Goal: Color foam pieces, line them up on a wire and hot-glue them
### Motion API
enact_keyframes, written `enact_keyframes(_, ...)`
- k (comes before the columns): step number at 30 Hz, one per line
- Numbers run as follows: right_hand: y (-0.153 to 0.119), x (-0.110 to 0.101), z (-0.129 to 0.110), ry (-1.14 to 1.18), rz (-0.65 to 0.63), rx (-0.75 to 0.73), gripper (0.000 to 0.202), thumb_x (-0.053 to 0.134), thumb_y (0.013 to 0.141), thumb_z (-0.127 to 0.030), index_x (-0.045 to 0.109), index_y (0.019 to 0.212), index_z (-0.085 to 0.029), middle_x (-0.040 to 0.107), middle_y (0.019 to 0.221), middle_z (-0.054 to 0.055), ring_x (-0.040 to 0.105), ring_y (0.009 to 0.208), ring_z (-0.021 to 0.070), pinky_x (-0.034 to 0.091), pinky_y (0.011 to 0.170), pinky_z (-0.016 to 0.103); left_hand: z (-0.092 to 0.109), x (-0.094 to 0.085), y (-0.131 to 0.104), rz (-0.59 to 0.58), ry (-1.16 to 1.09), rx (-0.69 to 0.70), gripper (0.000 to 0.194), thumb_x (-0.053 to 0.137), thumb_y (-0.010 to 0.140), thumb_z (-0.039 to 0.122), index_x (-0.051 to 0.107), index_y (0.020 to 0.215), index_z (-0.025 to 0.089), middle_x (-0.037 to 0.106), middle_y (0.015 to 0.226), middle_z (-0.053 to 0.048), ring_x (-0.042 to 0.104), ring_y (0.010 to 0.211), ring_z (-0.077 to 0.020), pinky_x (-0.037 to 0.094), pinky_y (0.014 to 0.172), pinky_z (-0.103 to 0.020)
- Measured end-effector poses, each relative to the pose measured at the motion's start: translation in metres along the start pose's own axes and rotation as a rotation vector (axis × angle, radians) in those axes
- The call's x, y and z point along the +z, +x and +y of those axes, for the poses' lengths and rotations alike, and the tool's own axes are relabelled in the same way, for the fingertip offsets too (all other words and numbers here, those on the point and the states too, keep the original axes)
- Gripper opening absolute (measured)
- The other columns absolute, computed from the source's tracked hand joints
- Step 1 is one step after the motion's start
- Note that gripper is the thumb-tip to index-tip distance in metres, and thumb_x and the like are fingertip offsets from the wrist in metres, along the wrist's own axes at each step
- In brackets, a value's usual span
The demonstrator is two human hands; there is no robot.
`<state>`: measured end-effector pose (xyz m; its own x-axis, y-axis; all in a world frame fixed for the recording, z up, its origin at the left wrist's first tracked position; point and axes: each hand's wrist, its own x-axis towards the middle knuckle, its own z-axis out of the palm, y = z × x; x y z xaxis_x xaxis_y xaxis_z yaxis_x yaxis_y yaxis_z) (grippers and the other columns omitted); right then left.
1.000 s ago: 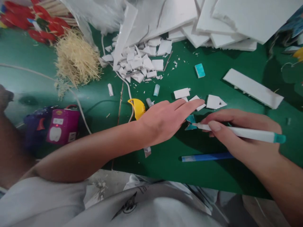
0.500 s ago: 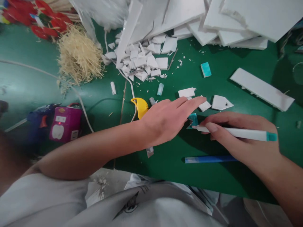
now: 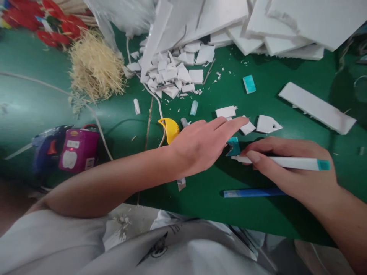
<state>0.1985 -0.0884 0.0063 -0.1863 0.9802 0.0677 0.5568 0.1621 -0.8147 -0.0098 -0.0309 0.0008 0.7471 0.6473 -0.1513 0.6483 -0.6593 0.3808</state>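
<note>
Marker [image 3: 298, 162], tip to L, long axis approx. L-R

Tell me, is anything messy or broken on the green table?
Yes, messy: white scraps lie in a jumbled heap, with crumbs scattered beside it. The pointed white piece near the right hand has a dark spot, perhaps a hole, so it may be damaged.
</note>
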Motion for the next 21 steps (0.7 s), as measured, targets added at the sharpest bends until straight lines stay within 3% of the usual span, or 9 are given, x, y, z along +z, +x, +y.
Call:
enact_keyframes(8,0.0,0.001,0.001,0.017,0.019,-0.031,0.013,0.073,0.089,-0.029,0.077,0.076,-0.03,0.078,0.071,-0.005,0.073,0.057,0.0141,0.057,0.051,0.023,0.0,0.001,0.001,0.0,0.001,0.002,0.051,0.041,0.106,0.016,0.042,0.156,0.022,0.073,0.115,-0.005,0.072,0.099,-0.019,0.053,0.082,-0.031)
enact_keyframes(12,0.0,-0.001,0.003,-0.044,0.002,-0.072,0.019,0.072,0.089,-0.032,0.075,0.071,-0.03,0.076,0.066,-0.005,0.07,0.052,0.0139,0.052,0.045,0.023,0.0,0.0,0.002,-0.011,-0.002,-0.002,0.051,0.042,0.105,0.017,0.042,0.156,0.022,0.073,0.115,-0.005,0.072,0.097,-0.0195,0.054,0.081,-0.032)
enact_keyframes(14,-0.002,-0.002,0.007,-0.04,0.053,-0.084,0.019,0.072,0.091,-0.033,0.076,0.072,-0.03,0.075,0.064,-0.004,0.068,0.049,0.0132,0.048,0.042,0.022,-0.001,0.001,0.0,-0.007,-0.014,0.003,0.051,0.043,0.105,0.019,0.043,0.156,0.022,0.074,0.114,-0.005,0.072,0.097,-0.0193,0.054,0.082,-0.032)
enact_keyframes(18,-0.009,-0.002,0.009,0.02,0.2,-0.052,0.014,0.073,0.093,-0.031,0.08,0.081,-0.031,0.074,0.065,-0.003,0.064,0.046,0.0132,0.048,0.042,0.023,-0.003,0.002,-0.006,0.094,-0.116,0.068,0.047,0.044,0.104,0.019,0.048,0.151,0.019,0.073,0.113,-0.005,0.071,0.098,-0.0162,0.055,0.085,-0.03)
enact_keyframes(21,-0.013,-0.001,0.002,0.036,0.264,0.049,0.014,0.073,0.093,-0.03,0.081,0.082,-0.032,0.073,0.063,-0.004,0.063,0.049,0.012,0.046,0.043,0.022,-0.002,-0.008,-0.012,0.21,-0.187,0.102,0.04,0.044,0.105,0.02,0.055,0.143,0.018,0.072,0.117,-0.007,0.071,0.1,-0.0145,0.054,0.081,-0.026)
